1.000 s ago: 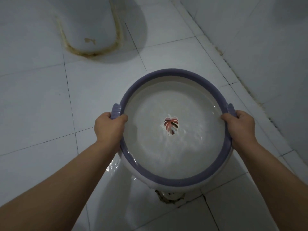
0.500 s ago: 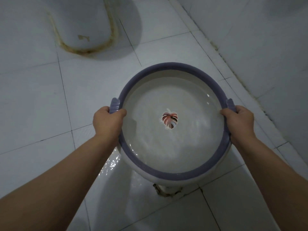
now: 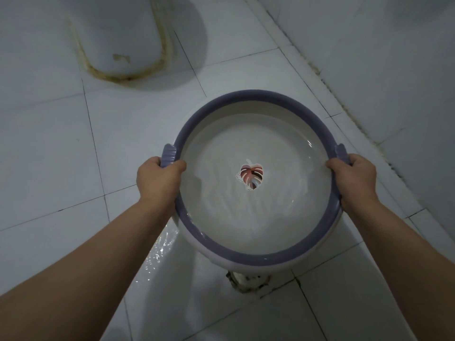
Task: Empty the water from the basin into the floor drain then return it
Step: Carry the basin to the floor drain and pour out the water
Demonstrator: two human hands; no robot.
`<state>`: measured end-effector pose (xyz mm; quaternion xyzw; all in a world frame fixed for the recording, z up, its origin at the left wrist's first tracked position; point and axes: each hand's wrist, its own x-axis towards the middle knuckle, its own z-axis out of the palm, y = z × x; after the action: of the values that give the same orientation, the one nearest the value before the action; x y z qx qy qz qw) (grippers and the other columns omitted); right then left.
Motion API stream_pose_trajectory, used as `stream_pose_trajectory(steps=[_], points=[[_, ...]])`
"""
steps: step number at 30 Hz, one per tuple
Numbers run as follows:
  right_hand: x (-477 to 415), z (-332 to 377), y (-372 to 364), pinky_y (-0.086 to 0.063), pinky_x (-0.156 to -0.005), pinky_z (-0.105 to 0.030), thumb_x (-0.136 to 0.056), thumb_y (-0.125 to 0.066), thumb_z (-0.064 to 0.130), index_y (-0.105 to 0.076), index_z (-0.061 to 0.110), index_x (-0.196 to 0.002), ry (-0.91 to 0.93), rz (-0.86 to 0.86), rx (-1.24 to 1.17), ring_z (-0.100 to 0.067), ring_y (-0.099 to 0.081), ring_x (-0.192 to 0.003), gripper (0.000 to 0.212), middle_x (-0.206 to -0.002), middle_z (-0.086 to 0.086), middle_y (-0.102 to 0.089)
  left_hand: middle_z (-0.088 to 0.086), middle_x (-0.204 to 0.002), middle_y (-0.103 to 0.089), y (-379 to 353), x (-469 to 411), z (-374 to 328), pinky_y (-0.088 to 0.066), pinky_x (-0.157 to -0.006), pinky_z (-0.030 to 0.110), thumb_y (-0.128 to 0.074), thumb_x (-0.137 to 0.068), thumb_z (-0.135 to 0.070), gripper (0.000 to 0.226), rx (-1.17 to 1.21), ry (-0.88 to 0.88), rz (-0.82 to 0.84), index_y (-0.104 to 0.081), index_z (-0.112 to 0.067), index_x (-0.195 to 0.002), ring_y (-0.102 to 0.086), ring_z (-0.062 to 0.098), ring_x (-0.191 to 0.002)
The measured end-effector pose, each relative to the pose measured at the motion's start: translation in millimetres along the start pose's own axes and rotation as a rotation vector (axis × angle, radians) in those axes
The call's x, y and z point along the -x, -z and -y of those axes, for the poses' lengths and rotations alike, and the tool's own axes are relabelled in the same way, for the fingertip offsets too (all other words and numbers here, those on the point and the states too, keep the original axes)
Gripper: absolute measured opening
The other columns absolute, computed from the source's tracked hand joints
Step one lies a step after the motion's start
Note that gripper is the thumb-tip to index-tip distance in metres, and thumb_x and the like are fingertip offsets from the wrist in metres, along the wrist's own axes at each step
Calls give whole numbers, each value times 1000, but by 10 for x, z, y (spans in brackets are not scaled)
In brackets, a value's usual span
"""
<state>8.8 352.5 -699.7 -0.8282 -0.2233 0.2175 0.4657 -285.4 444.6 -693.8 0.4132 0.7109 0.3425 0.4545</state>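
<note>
A round white basin with a purple rim and a red leaf picture on its bottom is held above the tiled floor, tilted with its near edge low. Rippling water lies inside it and runs over the near edge. My left hand grips the left handle and my right hand grips the right handle. Just under the basin's near edge the floor drain shows as a stained opening, partly hidden by the basin. A wet sheen spreads on the tile to the drain's left.
A white toilet base with a brown stained joint stands on the floor at the upper left. A tiled wall runs along the right, meeting the floor in a dirty seam.
The basin and both hands sit slightly higher in view than before. The water has shifted toward the near edge and the wet patch on the tile has grown.
</note>
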Motion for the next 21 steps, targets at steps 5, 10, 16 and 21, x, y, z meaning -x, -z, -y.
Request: stream_pose_trajectory(steps=[5,10,16,21], points=[[4,-3,1,-33,-32,-10,-72,-64,10,-48,16,-54,22,-16,-25,-4,-46,-41,25,-54,-3,-46,7,-66,-52,-22,0,16,-49,-64,37,-63,-71,-14,14,6,5,6,-51,-13,-64,-52,25,-66],[-23,-15,-9,-34,-33,-11,-72,-63,10,-50,14,-58,17,-13,-22,-13,-45,-49,21,-56,-3,-47,5,-66,-53,-41,-15,18,-48,-62,33,-64,-72,-15,15,9,11,10,-51,-16,-64,-51,21,-61],[-24,-18,-10,-33,-32,-10,-73,-64,9,-48,16,-55,22,-33,-16,-8,-44,-44,25,-55,-2,-46,5,-69,-55,-52,-29,12,-50,-64,35,-63,-72,-15,13,4,16,28,-52,-16,-66,-53,22,-64],[-23,-14,-32,-31,-31,-10,-73,-64,7,-46,16,-55,14,-42,-54,3,-40,-33,27,-54,-2,-44,6,-69,-55,-56,-38,-19,-53,-71,42,-62,-72,-15,12,2,-2,33,-52,-16,-66,-54,25,-68]])
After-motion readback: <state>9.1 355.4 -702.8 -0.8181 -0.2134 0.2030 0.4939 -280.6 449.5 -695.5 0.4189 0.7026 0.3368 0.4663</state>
